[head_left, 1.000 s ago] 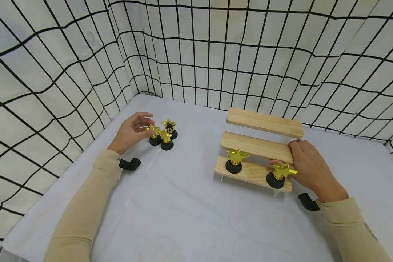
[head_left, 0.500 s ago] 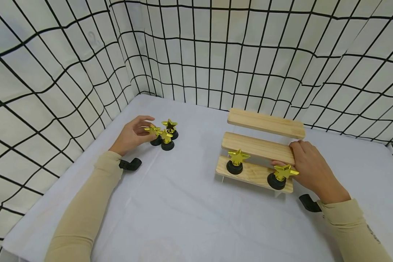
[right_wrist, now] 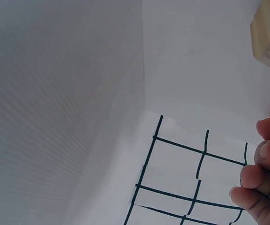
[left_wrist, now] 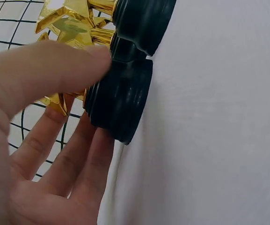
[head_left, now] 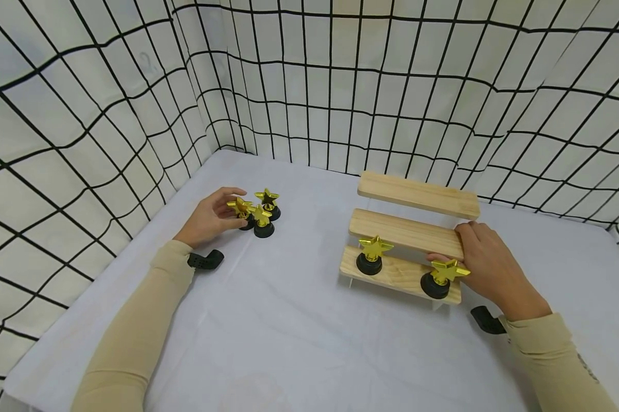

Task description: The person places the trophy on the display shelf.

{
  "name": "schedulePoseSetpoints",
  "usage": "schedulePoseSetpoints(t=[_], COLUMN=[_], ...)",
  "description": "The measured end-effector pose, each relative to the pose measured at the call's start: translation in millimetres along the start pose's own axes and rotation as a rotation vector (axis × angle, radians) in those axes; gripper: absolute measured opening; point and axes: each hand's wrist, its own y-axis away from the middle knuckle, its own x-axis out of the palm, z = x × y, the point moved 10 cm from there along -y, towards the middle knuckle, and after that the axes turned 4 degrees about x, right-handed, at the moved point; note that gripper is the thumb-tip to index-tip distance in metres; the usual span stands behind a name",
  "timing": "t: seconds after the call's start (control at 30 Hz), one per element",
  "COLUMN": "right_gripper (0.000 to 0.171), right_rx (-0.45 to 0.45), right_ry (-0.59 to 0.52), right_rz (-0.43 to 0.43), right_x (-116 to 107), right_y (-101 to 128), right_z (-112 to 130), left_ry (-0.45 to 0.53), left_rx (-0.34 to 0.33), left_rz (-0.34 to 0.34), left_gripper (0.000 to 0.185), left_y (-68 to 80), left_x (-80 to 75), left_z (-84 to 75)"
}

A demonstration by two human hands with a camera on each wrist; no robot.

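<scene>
Three gold star trophies with black bases stand grouped on the left of the white table. My left hand (head_left: pixel 209 217) pinches the nearest-left star trophy (head_left: pixel 240 206); in the left wrist view my thumb lies against its black base (left_wrist: pixel 120 93) with the fingers behind. Touching or close beside it are another trophy (head_left: pixel 262 216) and a rear trophy (head_left: pixel 268 199). On the right, my right hand (head_left: pixel 489 269) grips the right end of the three-tier wooden display stand (head_left: pixel 404 232) at its middle board. Two more trophies stand on the bottom board, one left (head_left: pixel 372 254), one right (head_left: pixel 438 280).
A white cloth (head_left: pixel 288 320) covers the table. White walls with a black grid pattern (head_left: pixel 350 86) rise behind and to the left. The stand's top board (head_left: pixel 417 193) sits farthest back. Black wrist devices (head_left: pixel 206 260) show below both hands.
My left hand has lowered slightly toward the trophy and its thumb has come down onto the base. The right hand and the stand keep their places.
</scene>
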Motion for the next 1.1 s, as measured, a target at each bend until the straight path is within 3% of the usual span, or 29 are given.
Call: schedulePoseSetpoints(t=[0.23,0.7,0.97,1.1], right_gripper=[0.093,0.093,0.092,0.088], right_rx=[0.005,0.031,0.018,0.037], right_ry=[0.004,0.003,0.008,0.014], right_rz=[0.008,0.045,0.002,0.041], right_x=[0.7,2.4,-0.7,1.1], right_y=[0.3,0.1,0.2,0.5], right_z=[-0.5,-1.6,-1.0,-3.8], left_ry=[-0.024,-0.030,-0.031,-0.037], left_rx=[-0.007,-0.018,-0.022,-0.009], left_rz=[0.035,0.015,0.012,-0.001], left_gripper=[0.071,0.058,0.059,0.060], left_y=[1.1,2.7,1.9,0.6], left_x=[2.6,1.4,0.7,0.6], left_z=[2.7,2.5,2.2,2.0])
